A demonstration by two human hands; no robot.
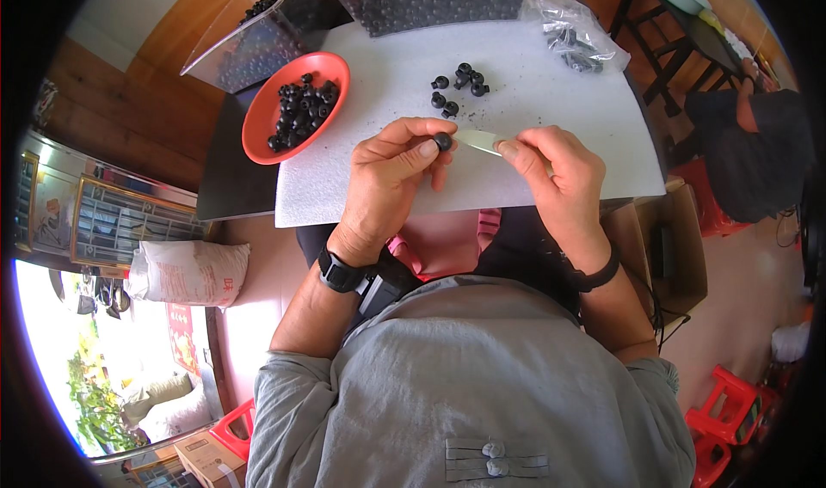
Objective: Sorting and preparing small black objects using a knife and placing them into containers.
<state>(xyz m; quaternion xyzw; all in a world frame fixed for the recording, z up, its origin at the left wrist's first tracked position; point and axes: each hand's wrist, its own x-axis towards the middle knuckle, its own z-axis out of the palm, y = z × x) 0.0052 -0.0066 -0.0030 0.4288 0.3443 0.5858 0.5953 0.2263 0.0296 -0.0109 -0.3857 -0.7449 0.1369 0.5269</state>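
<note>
over the near edge of the white foam sheet [551, 144], the left hand [391, 174] pinched a small black part [443, 141] while the right hand [551, 174] pinched a pale strip [476, 140], apparently mid-fitting, needing close alignment next.

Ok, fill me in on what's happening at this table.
A person sits at a white foam sheet. The left hand pinches a small black plastic part; the right hand holds a thin pale strip up to it. A few loose black parts lie ahead, and a red bowl to the left holds many more.
</note>
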